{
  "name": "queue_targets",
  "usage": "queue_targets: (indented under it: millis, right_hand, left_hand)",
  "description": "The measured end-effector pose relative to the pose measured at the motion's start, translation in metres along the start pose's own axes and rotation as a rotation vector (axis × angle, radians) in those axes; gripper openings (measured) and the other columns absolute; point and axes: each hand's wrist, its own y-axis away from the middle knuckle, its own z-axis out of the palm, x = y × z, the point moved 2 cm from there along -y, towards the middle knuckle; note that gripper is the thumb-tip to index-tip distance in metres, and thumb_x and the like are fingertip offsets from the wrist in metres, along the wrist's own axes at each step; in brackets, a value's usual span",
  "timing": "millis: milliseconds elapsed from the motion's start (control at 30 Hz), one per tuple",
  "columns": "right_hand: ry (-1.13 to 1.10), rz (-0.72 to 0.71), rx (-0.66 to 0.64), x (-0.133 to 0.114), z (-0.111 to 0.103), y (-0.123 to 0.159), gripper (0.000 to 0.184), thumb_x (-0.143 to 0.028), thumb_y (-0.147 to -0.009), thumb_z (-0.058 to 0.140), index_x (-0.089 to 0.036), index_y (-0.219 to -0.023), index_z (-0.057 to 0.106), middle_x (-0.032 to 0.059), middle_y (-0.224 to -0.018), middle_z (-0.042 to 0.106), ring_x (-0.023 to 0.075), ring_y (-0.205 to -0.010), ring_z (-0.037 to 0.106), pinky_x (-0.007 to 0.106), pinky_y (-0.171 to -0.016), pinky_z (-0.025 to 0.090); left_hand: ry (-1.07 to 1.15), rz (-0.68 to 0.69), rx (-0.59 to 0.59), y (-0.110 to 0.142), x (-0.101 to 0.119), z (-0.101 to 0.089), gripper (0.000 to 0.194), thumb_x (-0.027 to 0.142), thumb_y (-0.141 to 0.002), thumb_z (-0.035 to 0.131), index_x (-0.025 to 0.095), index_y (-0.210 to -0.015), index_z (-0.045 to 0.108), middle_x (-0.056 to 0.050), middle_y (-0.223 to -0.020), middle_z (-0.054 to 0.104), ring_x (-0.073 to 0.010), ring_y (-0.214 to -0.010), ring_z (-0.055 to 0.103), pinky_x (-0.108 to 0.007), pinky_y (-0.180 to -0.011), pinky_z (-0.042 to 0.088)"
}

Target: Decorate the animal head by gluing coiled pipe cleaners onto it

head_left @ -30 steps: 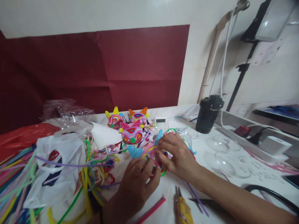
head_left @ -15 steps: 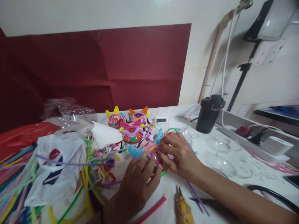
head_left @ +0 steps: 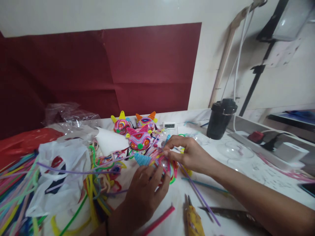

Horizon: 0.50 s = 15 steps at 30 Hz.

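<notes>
My left hand (head_left: 145, 193) rests on the table with its fingers curled around a clear ball wrapped in coloured pipe cleaners (head_left: 162, 162), which carries a blue cone ear (head_left: 142, 159). My right hand (head_left: 189, 154) is above the ball's right side, thumb and fingers pinched on a purple pipe cleaner (head_left: 199, 193) that trails toward the table's near edge. Three finished pipe-cleaner heads (head_left: 139, 139) with coloured ears stand just behind.
Loose pipe cleaners (head_left: 14, 186) and a white plastic bag (head_left: 61, 170) fill the left. A yellow glue gun (head_left: 194, 221) and a pink stick (head_left: 159, 221) lie near me. A black cup (head_left: 220, 119), clear half-spheres (head_left: 233, 150), a small clock (head_left: 169, 125) and cables sit at the right.
My right hand has lifted off the ball and pulled the purple pipe cleaner up and right. The left hand has stayed on the ball.
</notes>
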Motion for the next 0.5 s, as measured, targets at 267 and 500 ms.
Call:
queue_targets:
  millis: [267, 500]
  right_hand:
    - [-0.057, 0.059, -0.227, 0.017, -0.003, -0.022, 0.01, -0.025, -0.078, 0.071, -0.017, -0.074, 0.074, 0.0015, -0.073, 0.07, 0.0153, -0.067, 0.063, 0.026, -0.062, 0.048]
    - [-0.088, 0.085, -0.279, 0.024, -0.001, -0.025, 0.009, -0.025, -0.075, 0.074, -0.016, -0.076, 0.074, 0.0023, -0.075, 0.07, 0.0169, -0.071, 0.062, 0.027, -0.066, 0.048]
  left_hand:
    - [-0.015, -0.006, 0.007, -0.001, 0.002, 0.0, 0.023, 0.011, -0.086, 0.063, 0.017, -0.108, 0.067, -0.01, -0.113, 0.067, -0.0253, -0.104, 0.059, -0.041, -0.089, 0.048]
    - [-0.008, 0.0, 0.008, -0.003, 0.002, -0.001, 0.022, 0.01, -0.087, 0.061, 0.016, -0.107, 0.068, -0.01, -0.113, 0.067, -0.0258, -0.104, 0.059, -0.041, -0.089, 0.047]
